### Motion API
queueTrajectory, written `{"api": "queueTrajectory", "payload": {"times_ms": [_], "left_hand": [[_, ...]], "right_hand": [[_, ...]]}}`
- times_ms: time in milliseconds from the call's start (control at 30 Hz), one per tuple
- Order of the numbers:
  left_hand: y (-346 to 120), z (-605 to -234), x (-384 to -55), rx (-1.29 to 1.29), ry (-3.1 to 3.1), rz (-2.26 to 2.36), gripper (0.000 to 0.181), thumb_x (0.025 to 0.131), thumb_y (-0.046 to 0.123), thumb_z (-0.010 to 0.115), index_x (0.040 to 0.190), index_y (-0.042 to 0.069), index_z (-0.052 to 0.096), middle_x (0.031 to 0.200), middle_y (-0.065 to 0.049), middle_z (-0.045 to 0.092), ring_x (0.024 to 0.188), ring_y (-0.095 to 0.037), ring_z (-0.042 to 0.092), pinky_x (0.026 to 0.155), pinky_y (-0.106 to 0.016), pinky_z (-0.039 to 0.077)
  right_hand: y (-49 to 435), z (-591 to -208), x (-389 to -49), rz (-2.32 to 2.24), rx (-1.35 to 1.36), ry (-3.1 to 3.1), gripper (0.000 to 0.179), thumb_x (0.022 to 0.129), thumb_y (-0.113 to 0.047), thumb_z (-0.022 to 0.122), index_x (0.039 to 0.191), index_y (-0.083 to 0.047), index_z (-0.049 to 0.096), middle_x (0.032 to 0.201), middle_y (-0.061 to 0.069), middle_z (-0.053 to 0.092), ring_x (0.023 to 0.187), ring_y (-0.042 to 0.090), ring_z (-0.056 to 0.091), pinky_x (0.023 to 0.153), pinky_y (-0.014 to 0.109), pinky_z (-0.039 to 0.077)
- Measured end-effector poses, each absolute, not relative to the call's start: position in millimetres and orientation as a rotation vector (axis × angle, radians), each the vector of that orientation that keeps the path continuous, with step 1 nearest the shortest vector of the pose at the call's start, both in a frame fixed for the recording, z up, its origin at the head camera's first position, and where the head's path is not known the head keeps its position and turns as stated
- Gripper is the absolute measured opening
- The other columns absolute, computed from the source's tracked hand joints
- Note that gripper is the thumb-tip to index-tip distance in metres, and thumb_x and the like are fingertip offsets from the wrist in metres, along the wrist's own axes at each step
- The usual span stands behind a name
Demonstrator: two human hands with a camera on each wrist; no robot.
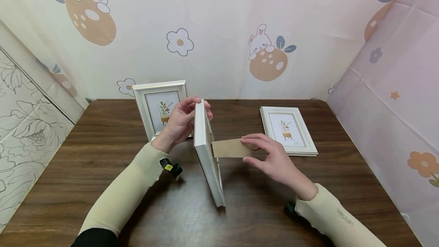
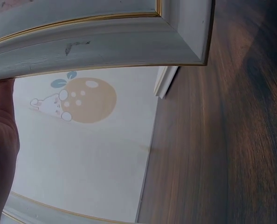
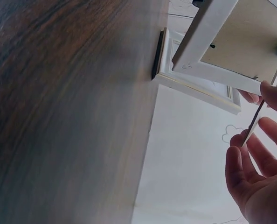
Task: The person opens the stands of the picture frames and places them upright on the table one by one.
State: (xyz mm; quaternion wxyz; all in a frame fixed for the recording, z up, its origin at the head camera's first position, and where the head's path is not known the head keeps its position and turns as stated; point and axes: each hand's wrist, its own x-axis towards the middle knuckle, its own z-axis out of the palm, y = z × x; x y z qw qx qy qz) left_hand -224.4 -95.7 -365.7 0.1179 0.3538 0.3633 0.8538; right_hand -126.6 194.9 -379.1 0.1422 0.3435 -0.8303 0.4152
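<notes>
A white picture frame (image 1: 201,132) stands upright on the table, seen nearly edge-on in the head view. My left hand (image 1: 181,121) grips its upper edge. From the back of this frame a flat brown stand leg (image 1: 228,148) sticks out to the right. My right hand (image 1: 272,159) pinches the leg's outer end between thumb and fingers. The right wrist view shows the brown backing board (image 3: 243,39) with a small dark hinge, and the leg (image 3: 255,122) edge-on. In the left wrist view the frame's front moulding (image 2: 106,44) has a dark scuff.
Behind my left hand another white frame (image 1: 141,106) stands upright with a potted-plant picture. A similar frame (image 1: 302,150) lies face up at the right. The brown wooden table (image 1: 253,216) meets a patterned curtain (image 1: 219,64) at the back.
</notes>
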Motion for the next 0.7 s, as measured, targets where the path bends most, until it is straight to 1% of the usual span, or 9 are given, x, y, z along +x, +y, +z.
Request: {"api": "queueTrajectory", "payload": {"times_ms": [133,400,567,633,700], "left_hand": [[-95.9,-365.0,-222.7,1.023,1.070,2.495,0.025,0.093,0.007,0.061,0.112,0.018,0.073,0.111,-0.012,0.068,0.094,-0.026,0.071,0.091,-0.045,0.054],[-97.1,-364.7,-222.2,0.981,1.107,2.484,0.025,0.092,0.007,0.064,0.112,0.018,0.073,0.111,-0.012,0.068,0.093,-0.025,0.071,0.090,-0.044,0.054],[-97.5,-364.5,-222.0,0.938,1.134,2.488,0.023,0.090,0.009,0.068,0.111,0.018,0.073,0.110,-0.012,0.068,0.092,-0.025,0.071,0.089,-0.043,0.055],[-97.5,-364.5,-221.9,0.921,1.147,2.489,0.023,0.090,0.010,0.069,0.111,0.018,0.073,0.110,-0.013,0.068,0.092,-0.025,0.071,0.088,-0.043,0.055],[-97.5,-364.3,-221.6,0.903,1.158,2.490,0.023,0.089,0.011,0.069,0.111,0.018,0.073,0.109,-0.013,0.068,0.091,-0.026,0.071,0.088,-0.043,0.055]], "right_hand": [[196.9,-376.9,-124.7,1.179,0.983,-2.391,0.051,0.074,-0.008,0.089,0.121,-0.009,0.070,0.123,0.004,0.065,0.107,0.021,0.063,0.082,0.027,0.053],[202.6,-371.8,-122.3,1.163,0.935,-2.404,0.050,0.074,-0.007,0.088,0.120,-0.011,0.070,0.124,0.002,0.065,0.108,0.019,0.062,0.080,0.027,0.051],[206.3,-368.9,-122.8,1.167,0.918,-2.397,0.048,0.075,-0.005,0.087,0.120,-0.012,0.070,0.125,0.001,0.065,0.109,0.014,0.060,0.079,0.022,0.048],[207.7,-368.2,-122.9,1.168,0.916,-2.396,0.049,0.076,-0.006,0.087,0.121,-0.012,0.069,0.126,0.000,0.064,0.111,0.014,0.059,0.080,0.019,0.047],[209.0,-367.7,-122.9,1.182,0.915,-2.389,0.049,0.076,-0.005,0.087,0.121,-0.012,0.069,0.126,0.001,0.064,0.110,0.014,0.059,0.080,0.020,0.047]]}}
